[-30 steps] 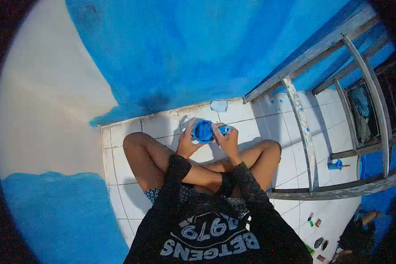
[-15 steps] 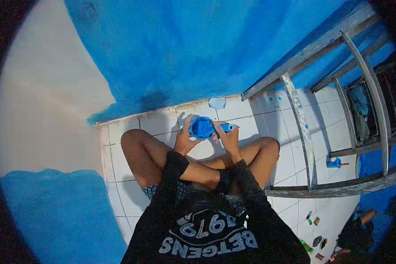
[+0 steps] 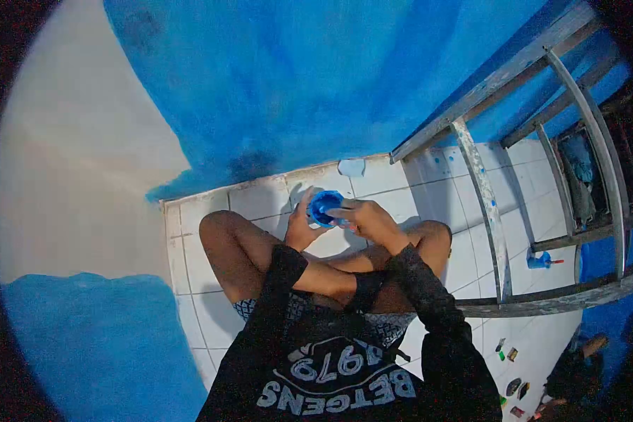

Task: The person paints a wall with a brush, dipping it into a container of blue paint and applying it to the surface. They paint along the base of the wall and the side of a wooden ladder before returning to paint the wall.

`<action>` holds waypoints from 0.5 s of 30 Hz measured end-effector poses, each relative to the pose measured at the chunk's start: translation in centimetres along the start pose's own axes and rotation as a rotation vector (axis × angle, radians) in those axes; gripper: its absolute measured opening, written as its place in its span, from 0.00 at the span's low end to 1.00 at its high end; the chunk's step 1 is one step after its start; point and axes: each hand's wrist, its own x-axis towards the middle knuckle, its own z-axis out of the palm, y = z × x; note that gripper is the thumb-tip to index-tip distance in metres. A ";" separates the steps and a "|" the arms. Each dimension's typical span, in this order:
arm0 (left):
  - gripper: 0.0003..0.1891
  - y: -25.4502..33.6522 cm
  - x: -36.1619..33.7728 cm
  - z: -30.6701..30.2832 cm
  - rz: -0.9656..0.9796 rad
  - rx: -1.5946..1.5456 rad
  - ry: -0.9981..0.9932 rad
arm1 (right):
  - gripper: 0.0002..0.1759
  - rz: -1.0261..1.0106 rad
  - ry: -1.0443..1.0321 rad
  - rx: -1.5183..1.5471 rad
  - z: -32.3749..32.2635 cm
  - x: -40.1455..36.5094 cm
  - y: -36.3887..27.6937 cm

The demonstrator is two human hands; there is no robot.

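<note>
My left hand (image 3: 299,226) is wrapped around the side of a small blue paint cup (image 3: 315,197), held above the floor between my crossed legs. Wet blue paint coats its inside. Over the cup's right rim, my right hand (image 3: 374,219) is closed on a paintbrush, mostly covered by the fingers. A pale blue part in the cup's mouth looks like the brush, and a bit of red shows under the fingers. How deep the bristles reach is hidden.
A blue-painted wall (image 3: 260,84) rises ahead, with unpainted wall at left. A wooden ladder (image 3: 482,197) stands at right. On the tiles lie a pale blue patch (image 3: 352,167), another blue cup (image 3: 539,261) and small items (image 3: 513,385). Another person (image 3: 577,369) is at lower right.
My right hand has turned over and come above the cup, bringing the brush from beside it to its mouth. The left hand still holds the cup. The view has shifted slightly.
</note>
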 end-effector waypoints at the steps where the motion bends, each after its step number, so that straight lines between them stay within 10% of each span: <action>1: 0.59 0.4 0.0 -0.2 0.000 0.003 0.000 | 0.23 -0.005 -0.120 -0.098 -0.3 0.1 -0.2; 15: 0.64 1.2 0.0 -0.5 0.037 0.018 0.000 | 0.31 0.074 0.087 0.131 -0.2 -3.8 -1.2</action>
